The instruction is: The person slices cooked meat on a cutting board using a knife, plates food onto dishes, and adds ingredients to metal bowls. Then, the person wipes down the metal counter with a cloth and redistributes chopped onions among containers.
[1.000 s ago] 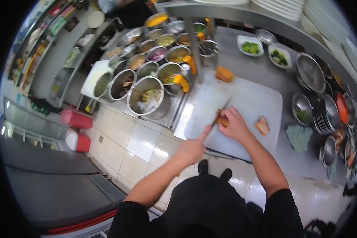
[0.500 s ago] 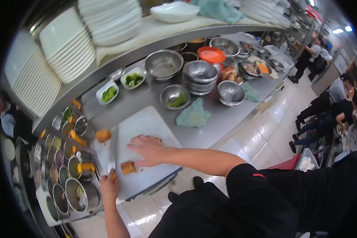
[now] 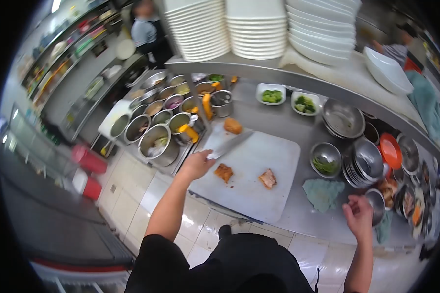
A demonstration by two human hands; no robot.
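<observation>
Action on the smooth white plastic cutting board (image 3: 259, 202), lying on the grey stainless-steel table (image 3: 318, 224): the left hand (image 3: 195, 165) has its grip closed snugly around the handle end of a broad grey steel knife (image 3: 232, 145), blade slanting over the board's left side, tip toward the far edge. Just nearer than the blade sits a ragged dark-golden chunk (image 3: 224, 173) of cooked food, and here's the danger: no hand steadies it, so a hasty stroke could send it skidding, and a low sweep of the blade could clip it. Over on the right, the right hand (image 3: 360, 215) is half-curled, grip loose, thumb apart from the fingers, nothing visible in it. It's close beside a shiny round steel bowl (image 3: 376, 207); touching or not, I can't tell, but a stray knuckle might tip that curved metal. Textures now: rough crust and scattered crumbs by the near chunk; well to its right, a paler, craggy chunk (image 3: 267, 178) with browned edges; up at the far left, a plump orange-brown block (image 3: 232, 126); and beyond the board, a crumpled grey-green cloth (image 3: 322, 194), soft against hard steel.
</observation>
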